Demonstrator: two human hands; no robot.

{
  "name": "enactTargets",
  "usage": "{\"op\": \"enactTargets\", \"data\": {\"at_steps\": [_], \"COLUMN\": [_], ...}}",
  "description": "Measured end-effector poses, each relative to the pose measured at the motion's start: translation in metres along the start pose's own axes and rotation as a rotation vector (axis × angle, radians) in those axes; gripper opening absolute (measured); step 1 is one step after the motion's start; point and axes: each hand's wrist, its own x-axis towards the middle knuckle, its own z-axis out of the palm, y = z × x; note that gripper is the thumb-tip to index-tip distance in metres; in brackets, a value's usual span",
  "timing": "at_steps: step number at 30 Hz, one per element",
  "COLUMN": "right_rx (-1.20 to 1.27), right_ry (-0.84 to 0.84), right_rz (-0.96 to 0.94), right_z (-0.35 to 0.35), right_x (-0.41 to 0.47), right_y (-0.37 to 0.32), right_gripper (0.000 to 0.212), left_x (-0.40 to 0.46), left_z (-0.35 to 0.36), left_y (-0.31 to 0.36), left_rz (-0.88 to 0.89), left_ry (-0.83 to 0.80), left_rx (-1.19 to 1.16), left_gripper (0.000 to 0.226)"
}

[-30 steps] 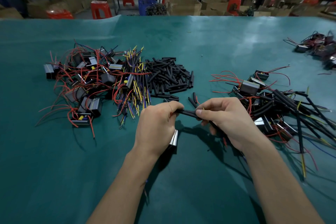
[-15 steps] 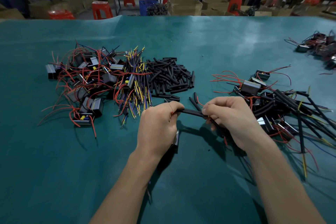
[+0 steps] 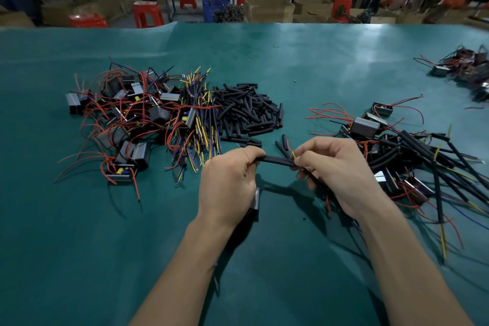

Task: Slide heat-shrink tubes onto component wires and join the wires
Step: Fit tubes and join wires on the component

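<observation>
We judge we are in the sliding step: our left hand (image 3: 227,180) curls around the near end of a black tube (image 3: 275,160), with a small metal part (image 3: 256,200) tucked under the palm, while our right hand (image 3: 336,169) pinches the other end, where red and yellow wire tips (image 3: 291,151) stick out. The tube hangs between the 2 hands, just above the green table (image 3: 317,61). Next we likely need to bare the tips enough to twist them together. The pile of spare tubes (image 3: 246,111) lies beyond.
</observation>
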Motion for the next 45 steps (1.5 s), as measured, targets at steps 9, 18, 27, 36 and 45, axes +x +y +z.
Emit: {"op": "enactTargets", "data": {"at_steps": [9, 18, 27, 36, 45], "right_rx": [-0.016, -0.295, -0.147, 0.103, 0.131], "right_ry": [-0.001, 0.103, 0.17, 0.065, 0.13], "right_rz": [0.03, -0.122, -0.048, 0.134, 0.124], "right_z": [0.006, 0.009, 0.006, 0.005, 0.004], "right_x": [-0.002, -0.003, -0.001, -0.003, -0.004], "right_y": [0.0, 0.003, 0.002, -0.007, -0.008], "right_gripper": [0.018, 0.025, 0.019, 0.021, 0.021], "left_x": [-0.001, -0.001, -0.001, -0.001, -0.002], "left_z": [0.001, 0.002, 0.003, 0.003, 0.003], "left_y": [-0.001, -0.002, -0.002, -0.001, 0.0], "left_rz": [-0.008, 0.004, 0.02, 0.046, 0.029], "left_ry": [0.017, 0.03, 0.049, 0.062, 0.075], "left_rx": [-0.006, 0.002, 0.034, 0.038, 0.03], "left_gripper": [0.023, 0.025, 0.026, 0.026, 0.022]}}
